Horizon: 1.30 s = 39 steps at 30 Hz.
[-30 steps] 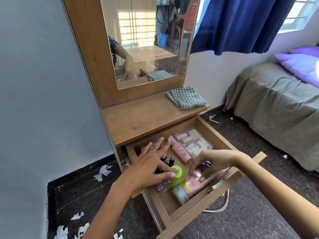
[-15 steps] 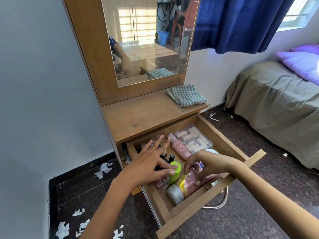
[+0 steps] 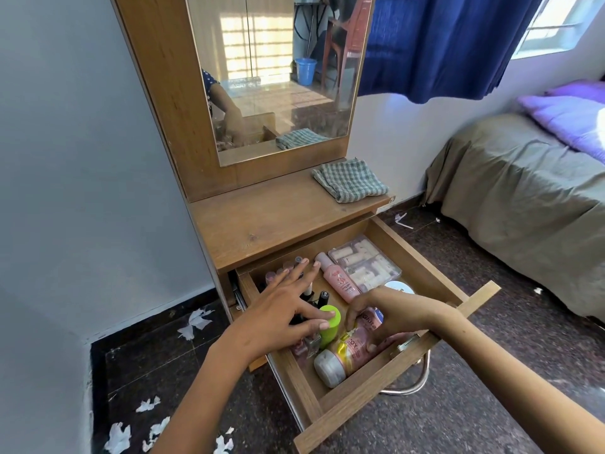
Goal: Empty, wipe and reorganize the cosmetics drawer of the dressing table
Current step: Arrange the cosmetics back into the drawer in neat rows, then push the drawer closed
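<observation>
In the drawer (image 3: 422, 263) — left hand (image 3: 278, 319) spreading over one green tube (image 3: 330, 325); right hand (image 3: 389, 314) is gripping one pink bottle (image 3: 352, 352) — one cloth (image 3: 350, 180) behind.

1. Your left hand (image 3: 278, 309) is bare: no glove, ring or bracelet shows, and the nails at the fingertips are short and unpainted.
2. Back from those fingers, the left wrist and forearm are uncovered as far as the bottom edge of the view, with no watch or band.
3. Your right hand (image 3: 389, 312) is likewise bare, with no jewellery visible.
4. Behind its fingers, the right wrist and forearm are uncovered to the frame's edge; no sleeve cuff reaches either forearm.
</observation>
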Each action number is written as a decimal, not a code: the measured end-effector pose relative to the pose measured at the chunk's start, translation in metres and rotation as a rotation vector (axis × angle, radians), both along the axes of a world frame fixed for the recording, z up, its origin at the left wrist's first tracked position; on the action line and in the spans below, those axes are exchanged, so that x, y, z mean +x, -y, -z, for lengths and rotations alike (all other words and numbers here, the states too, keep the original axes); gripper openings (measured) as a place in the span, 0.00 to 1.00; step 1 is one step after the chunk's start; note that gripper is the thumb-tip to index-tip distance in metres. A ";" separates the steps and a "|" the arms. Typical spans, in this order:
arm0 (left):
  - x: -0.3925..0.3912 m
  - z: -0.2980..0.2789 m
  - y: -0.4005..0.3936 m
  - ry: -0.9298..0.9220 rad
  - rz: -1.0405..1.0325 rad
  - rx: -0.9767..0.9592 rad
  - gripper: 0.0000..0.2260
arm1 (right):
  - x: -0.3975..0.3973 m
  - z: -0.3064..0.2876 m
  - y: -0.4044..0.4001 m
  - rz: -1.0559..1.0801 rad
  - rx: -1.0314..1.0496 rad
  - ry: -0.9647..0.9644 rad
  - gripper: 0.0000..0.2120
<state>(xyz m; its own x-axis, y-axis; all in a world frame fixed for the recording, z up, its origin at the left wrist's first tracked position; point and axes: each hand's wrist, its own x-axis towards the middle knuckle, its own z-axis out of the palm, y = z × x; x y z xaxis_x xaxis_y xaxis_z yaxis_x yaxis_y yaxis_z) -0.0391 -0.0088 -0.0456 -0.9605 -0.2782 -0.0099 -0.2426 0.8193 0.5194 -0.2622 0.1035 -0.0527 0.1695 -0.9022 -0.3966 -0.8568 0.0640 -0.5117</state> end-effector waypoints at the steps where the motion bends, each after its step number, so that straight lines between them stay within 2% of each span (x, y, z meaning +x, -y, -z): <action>1: 0.000 0.000 0.000 0.002 -0.003 0.004 0.14 | 0.000 0.000 0.000 0.002 -0.002 -0.004 0.21; 9: 0.001 -0.003 -0.004 -0.021 -0.005 -0.018 0.14 | -0.002 -0.005 -0.002 -0.001 -0.009 -0.027 0.21; 16: 0.008 -0.002 -0.009 -0.059 -0.083 -0.072 0.16 | -0.001 -0.020 0.001 0.121 -0.161 -0.045 0.11; 20: 0.015 -0.006 -0.023 -0.076 -0.189 -0.203 0.17 | 0.016 -0.028 -0.011 0.161 -0.377 -0.101 0.14; 24: 0.020 -0.015 -0.059 -0.118 -0.329 -0.377 0.18 | 0.034 -0.032 -0.043 0.224 -0.637 0.001 0.16; 27: 0.021 -0.010 -0.109 -0.308 -0.413 -0.458 0.18 | 0.048 -0.022 -0.079 0.278 -0.914 0.098 0.10; 30: 0.017 0.019 -0.160 -0.425 -0.312 -0.512 0.23 | 0.055 0.010 -0.123 0.394 -1.185 0.017 0.10; 33: 0.018 0.060 -0.189 -0.255 -0.189 -0.685 0.32 | 0.056 0.063 -0.163 0.533 -1.275 -0.158 0.13; 35: 0.022 0.083 -0.196 -0.102 -0.240 -0.727 0.35 | 0.058 0.098 -0.174 0.605 -1.194 -0.228 0.14; 39: 0.027 0.107 -0.197 0.001 -0.341 -0.746 0.38 | 0.066 0.137 -0.163 0.554 -1.027 -0.263 0.27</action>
